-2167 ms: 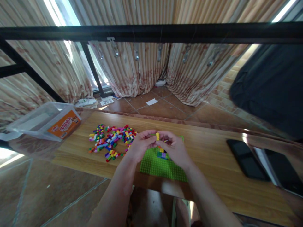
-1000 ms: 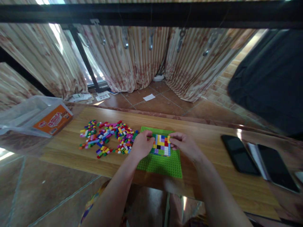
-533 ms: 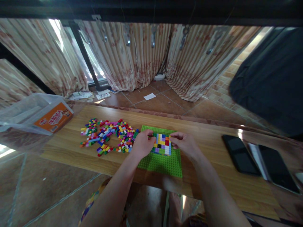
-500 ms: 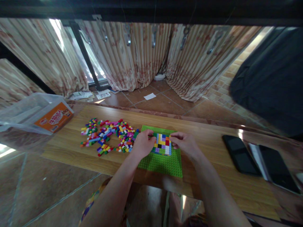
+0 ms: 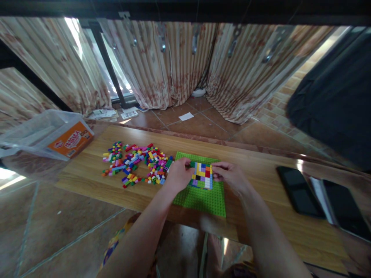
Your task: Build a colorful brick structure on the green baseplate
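Observation:
A flat block of multicoloured toy bricks [image 5: 203,176] sits on the green studded baseplate [image 5: 199,202]. My left hand [image 5: 179,175] is closed at its left side, thumb and fingers against the edge; its fingertips are partly hidden. At the upper right corner, my right hand [image 5: 232,176] is pinched on a small yellow brick [image 5: 211,167], which touches the block and is mostly covered by the fingertips.
Loose coloured bricks [image 5: 156,160] are spread left of the baseplate on the wooden table [image 5: 255,193]. A clear plastic box [image 5: 58,133] with an orange label stands far left. Two dark phone-like devices, one [image 5: 300,192] nearer, lie at right.
Both hands first held a yellow brick up above the baseplate. They then parted to either side of the block, the right taking the yellow brick to its corner. Lately the hands barely move.

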{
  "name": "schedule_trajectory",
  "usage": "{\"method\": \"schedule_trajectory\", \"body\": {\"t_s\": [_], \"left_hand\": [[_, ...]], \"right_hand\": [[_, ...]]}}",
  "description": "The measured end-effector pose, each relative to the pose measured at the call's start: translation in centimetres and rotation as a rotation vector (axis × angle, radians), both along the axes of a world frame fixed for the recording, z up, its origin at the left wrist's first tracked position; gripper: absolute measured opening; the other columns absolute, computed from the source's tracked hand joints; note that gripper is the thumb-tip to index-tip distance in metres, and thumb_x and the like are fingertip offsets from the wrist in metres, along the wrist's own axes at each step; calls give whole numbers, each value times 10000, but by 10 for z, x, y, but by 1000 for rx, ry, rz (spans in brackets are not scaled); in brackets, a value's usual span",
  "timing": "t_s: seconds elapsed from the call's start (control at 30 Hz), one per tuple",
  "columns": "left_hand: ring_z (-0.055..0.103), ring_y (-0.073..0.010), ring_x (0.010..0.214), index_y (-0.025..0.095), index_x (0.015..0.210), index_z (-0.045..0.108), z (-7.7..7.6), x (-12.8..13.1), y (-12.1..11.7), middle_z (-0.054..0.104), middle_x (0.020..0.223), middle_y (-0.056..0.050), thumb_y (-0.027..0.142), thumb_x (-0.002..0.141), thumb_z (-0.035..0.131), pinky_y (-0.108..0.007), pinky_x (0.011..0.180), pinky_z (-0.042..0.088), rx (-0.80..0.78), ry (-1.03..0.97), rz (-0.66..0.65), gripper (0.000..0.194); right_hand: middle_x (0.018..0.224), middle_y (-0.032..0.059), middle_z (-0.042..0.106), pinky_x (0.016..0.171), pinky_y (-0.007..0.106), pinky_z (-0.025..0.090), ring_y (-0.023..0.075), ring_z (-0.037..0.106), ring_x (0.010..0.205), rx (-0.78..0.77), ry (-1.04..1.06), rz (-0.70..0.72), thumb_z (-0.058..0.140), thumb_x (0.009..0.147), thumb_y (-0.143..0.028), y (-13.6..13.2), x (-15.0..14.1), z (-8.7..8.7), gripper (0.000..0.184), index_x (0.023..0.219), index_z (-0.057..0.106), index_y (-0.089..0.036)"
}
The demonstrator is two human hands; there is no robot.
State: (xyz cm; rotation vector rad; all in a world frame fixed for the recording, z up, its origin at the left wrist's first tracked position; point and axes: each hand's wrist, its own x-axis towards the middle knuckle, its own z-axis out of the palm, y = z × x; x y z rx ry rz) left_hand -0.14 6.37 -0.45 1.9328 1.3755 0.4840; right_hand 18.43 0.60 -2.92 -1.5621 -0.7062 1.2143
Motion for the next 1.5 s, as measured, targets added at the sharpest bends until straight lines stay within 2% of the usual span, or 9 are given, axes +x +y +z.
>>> {"method": "schedule_trajectory", "body": {"t_s": [0.2, 0.43, 0.6, 0.77, 0.9, 1.07, 1.17, 1.3, 1.5], "left_hand": [[665, -191, 898, 97, 1054, 674, 0, 2, -1, 721, 1011, -119, 185, 788, 625, -290, 818, 507, -8, 17, 17, 285], [670, -187, 889, 95, 1044, 674, -3, 2, 1, 725, 986, -118, 188, 781, 629, -281, 814, 507, 21, 36, 16, 282], [671, -185, 904, 99, 1048, 671, -3, 2, -1, 724, 997, -118, 193, 795, 615, -277, 828, 502, 29, 43, 7, 276], [663, -201, 945, 91, 1067, 664, 1, -1, -4, 719, 1020, -131, 202, 818, 580, -285, 854, 488, 31, 61, -8, 286], [661, -185, 873, 112, 994, 680, 6, -4, -5, 724, 947, -105, 214, 827, 564, -275, 797, 484, 37, 55, -25, 227], [623, -151, 715, 139, 877, 670, 5, -7, -5, 702, 807, -52, 279, 776, 639, -245, 651, 453, 12, 64, -89, 175], [615, -149, 712, 138, 861, 661, 1, -6, -5, 698, 817, -49, 260, 729, 680, -240, 635, 443, 29, 51, -83, 181], [602, -142, 675, 133, 816, 657, 0, -4, -3, 688, 765, -37, 205, 707, 688, -232, 608, 430, 45, 76, -65, 134], [642, -154, 740, 122, 890, 668, -1, -3, -5, 716, 847, -64, 191, 751, 651, -237, 653, 459, 45, 43, -86, 156]], "right_hand": [[533, -3, 626, 474, 223, 556, 87, 560, 444, -26, -16, -17, 817, 599, -267, 2, 0, -2, 247, 780, 707, -140], [517, -9, 622, 394, 226, 517, 95, 539, 388, 8, -67, -38, 776, 633, -314, -2, -7, -5, 236, 794, 703, -159], [541, -14, 629, 445, 248, 537, 110, 562, 437, 42, -110, -9, 738, 675, -358, -5, -7, -10, 267, 861, 704, -170], [590, -7, 633, 476, 238, 547, 113, 591, 494, 30, -128, -23, 681, 754, -365, -8, -2, -6, 295, 974, 675, -169], [622, 14, 638, 470, 208, 534, 101, 589, 514, -4, -128, -40, 667, 776, -384, -11, 3, -3, 253, 879, 669, -153], [656, 26, 671, 454, 188, 529, 103, 611, 539, -51, -119, 98, 734, 720, -390, -14, -1, -1, 277, 847, 682, -149], [646, 22, 685, 445, 199, 541, 116, 630, 524, -51, -102, 101, 778, 679, -307, -13, -8, 1, 256, 866, 684, -159], [564, -3, 650, 434, 199, 537, 100, 599, 458, -61, -105, 89, 739, 720, -255, -11, -19, 3, 132, 775, 674, -155], [569, 2, 642, 431, 186, 520, 99, 598, 480, -28, -122, 55, 728, 737, -294, -13, -19, 4, 154, 737, 674, -150]]}}
